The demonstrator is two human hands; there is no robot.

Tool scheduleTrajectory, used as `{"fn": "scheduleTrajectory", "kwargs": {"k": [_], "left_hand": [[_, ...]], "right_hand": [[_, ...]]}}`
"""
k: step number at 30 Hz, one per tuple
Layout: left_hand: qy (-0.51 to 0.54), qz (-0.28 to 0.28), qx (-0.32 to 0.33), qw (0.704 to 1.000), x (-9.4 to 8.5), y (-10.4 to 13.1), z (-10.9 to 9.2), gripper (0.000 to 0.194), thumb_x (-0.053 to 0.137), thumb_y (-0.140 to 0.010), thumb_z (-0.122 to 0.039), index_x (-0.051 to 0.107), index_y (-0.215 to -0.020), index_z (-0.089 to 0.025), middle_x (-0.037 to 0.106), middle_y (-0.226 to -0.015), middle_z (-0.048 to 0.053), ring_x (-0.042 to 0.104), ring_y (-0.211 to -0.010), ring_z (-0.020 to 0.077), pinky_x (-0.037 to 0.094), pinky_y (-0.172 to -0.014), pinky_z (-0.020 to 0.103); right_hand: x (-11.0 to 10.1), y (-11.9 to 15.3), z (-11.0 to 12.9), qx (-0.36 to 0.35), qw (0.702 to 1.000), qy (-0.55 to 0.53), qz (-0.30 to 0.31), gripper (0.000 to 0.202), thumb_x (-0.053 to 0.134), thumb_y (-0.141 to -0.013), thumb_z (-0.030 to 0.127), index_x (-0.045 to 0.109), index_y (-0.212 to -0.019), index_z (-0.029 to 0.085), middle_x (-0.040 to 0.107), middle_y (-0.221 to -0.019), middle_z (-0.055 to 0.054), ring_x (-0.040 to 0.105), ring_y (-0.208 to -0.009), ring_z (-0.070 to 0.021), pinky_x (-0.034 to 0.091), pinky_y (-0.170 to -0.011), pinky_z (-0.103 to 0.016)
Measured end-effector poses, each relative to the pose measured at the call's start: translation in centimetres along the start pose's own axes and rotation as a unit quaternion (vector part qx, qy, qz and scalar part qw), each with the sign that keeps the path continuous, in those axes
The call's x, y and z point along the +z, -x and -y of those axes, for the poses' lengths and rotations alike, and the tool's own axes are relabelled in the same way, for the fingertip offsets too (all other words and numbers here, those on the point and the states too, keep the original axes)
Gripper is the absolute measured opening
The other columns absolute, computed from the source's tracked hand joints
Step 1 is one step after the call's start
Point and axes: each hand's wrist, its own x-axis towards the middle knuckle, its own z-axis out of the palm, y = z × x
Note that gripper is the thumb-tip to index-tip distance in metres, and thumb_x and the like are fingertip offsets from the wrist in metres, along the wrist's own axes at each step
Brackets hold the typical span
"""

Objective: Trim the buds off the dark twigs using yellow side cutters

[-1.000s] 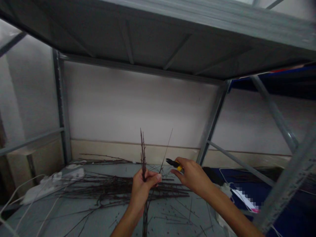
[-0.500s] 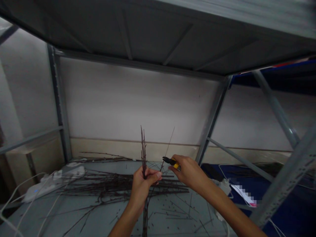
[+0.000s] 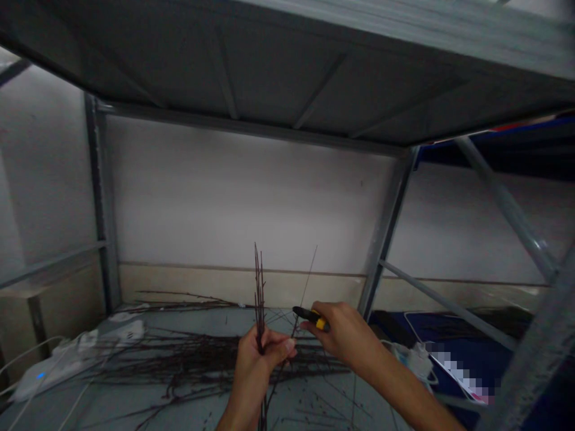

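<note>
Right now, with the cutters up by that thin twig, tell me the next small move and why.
I'd probably have the right hand squeeze the cutters, once their blades are surely around the thin twig. The tip appears to cross it, though its grip is unclear, and the left hand pinches that twig just below while holding the upright twigs.

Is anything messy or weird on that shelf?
Yes, a bit messy: loose bits lie scattered on the shelf, in front of the pile of twigs, rather than gathered up. The white power strip also seems an odd neighbour, sitting close to the pile's thin tips. Nothing looks clearly broken.
</note>
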Motion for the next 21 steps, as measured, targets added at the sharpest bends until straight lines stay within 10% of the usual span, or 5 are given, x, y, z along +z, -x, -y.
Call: {"fn": "scheduleTrajectory", "kwargs": {"k": [21], "left_hand": [[0.004, -0.008, -0.05, 0.999, 0.4, 0.8, -1.1, 0.053, 0.09, -0.062, -0.034, 0.038, -0.066, -0.022, 0.079, -0.081, 0.01, 0.076, -0.073, 0.0261, 0.054, -0.059, 0.027]], "right_hand": [[-1.0, 0.7, -0.9, -0.014, 1.0, -0.021, 0.002, 0.02, 0.065, -0.091, 0.041, 0.067, -0.084, 0.022, 0.075, -0.085, -0.008, 0.07, -0.083, -0.025, 0.043, -0.069, -0.029]]}}
